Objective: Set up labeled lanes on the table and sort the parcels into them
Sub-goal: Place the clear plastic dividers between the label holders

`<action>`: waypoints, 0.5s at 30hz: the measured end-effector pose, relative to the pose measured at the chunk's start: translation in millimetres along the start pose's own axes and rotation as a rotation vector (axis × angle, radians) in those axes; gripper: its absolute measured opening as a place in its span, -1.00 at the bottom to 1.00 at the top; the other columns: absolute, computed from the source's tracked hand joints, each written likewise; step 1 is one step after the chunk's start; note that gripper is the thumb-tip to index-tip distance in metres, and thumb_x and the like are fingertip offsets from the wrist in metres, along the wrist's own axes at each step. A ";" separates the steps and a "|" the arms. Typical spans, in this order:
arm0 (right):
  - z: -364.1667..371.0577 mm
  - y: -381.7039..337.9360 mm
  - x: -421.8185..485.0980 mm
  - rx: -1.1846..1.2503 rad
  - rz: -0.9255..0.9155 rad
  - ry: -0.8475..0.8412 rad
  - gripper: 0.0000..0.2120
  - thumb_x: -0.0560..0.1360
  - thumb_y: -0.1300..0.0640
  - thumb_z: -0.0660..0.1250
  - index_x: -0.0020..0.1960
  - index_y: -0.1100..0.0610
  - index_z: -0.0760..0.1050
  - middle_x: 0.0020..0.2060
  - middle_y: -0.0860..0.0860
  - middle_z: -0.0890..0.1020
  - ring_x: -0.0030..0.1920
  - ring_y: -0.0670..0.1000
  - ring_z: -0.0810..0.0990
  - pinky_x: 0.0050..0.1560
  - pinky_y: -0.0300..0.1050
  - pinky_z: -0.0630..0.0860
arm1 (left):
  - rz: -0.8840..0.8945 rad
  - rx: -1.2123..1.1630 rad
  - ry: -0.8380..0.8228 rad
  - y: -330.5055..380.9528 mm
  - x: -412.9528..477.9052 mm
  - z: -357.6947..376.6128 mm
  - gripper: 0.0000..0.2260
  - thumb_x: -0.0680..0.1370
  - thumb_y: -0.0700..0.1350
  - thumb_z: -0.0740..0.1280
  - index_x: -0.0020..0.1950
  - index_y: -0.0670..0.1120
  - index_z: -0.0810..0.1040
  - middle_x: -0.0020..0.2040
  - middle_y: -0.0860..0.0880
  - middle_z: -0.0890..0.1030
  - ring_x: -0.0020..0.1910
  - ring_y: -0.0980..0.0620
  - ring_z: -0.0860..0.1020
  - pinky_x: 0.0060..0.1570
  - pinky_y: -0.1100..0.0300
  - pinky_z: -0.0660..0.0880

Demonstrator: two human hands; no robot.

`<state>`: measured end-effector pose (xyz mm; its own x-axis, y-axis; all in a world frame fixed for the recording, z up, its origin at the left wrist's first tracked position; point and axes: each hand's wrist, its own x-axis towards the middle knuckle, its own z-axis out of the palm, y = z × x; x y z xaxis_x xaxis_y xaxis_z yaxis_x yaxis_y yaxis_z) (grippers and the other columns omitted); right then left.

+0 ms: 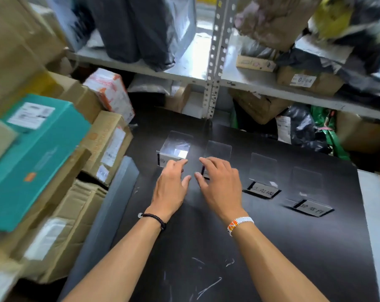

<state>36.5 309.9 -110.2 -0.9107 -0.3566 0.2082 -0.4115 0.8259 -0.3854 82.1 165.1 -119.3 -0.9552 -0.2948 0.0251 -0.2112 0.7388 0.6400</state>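
Several clear acrylic label stands sit in a row on the black table (pixel 206 247). My left hand (pixel 170 186) reaches the leftmost stand (pixel 176 147), fingertips at its front label, fingers loosely spread. My right hand (pixel 220 182) covers the base of the second stand (pixel 219 149), fingers relaxed and spread. The third stand (pixel 263 190) and the fourth stand (pixel 313 209) stand to the right, each with a printed label. Whether either hand pinches a stand is hidden.
Stacked cardboard parcels and a teal box (pixel 36 153) crowd the table's left side. A grey metal shelf (pixel 184 68) behind holds bagged parcels; more boxes and bags sit under it. A white surface (pixel 374 214) borders the table on the right.
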 end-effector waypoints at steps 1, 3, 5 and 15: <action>-1.6 -11.8 -2.6 0.036 -0.031 0.000 -0.59 0.56 -0.04 0.47 0.36 0.05 0.60 0.26 0.01 0.66 0.27 0.11 0.61 0.13 0.09 0.56 | 0.009 0.012 0.045 1.1 -7.1 -13.2 -0.57 0.61 -0.13 0.44 0.47 -0.09 0.49 0.18 -0.07 0.54 0.14 -0.03 0.58 0.16 0.12 0.53; -2.8 -38.3 -7.5 0.099 -0.094 -0.006 -0.59 0.55 -0.03 0.47 0.36 0.06 0.58 0.28 0.02 0.65 0.27 0.12 0.61 0.16 0.11 0.56 | 0.017 0.038 0.140 -1.7 -21.1 -41.1 -0.60 0.59 -0.16 0.44 0.43 -0.10 0.52 0.19 -0.09 0.55 0.18 -0.06 0.56 0.21 0.05 0.54; -4.7 -65.7 -15.5 0.147 -0.121 -0.043 -0.57 0.56 -0.03 0.46 0.39 0.06 0.57 0.30 0.02 0.64 0.28 0.12 0.60 0.19 0.09 0.54 | -0.009 0.094 0.198 -11.4 -34.8 -67.9 -0.62 0.58 -0.16 0.45 0.39 -0.11 0.55 0.19 -0.11 0.56 0.19 -0.11 0.56 0.22 -0.01 0.54; 39.5 -180.7 -68.5 0.572 0.286 -0.344 -0.53 0.66 -0.06 0.32 0.53 0.04 0.41 0.36 0.04 0.58 0.30 0.08 0.59 0.33 0.07 0.52 | -0.278 0.218 0.058 -96.3 -88.3 -129.3 -0.66 0.60 -0.10 0.44 0.34 -0.20 0.57 0.31 -0.21 0.51 0.24 -0.24 0.56 0.23 -0.08 0.49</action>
<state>171.9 167.9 -90.2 -0.9058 -0.3563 -0.2294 -0.0239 0.5834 -0.8119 213.6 41.7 -83.8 -0.8433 -0.5316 -0.0793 -0.5061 0.7358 0.4500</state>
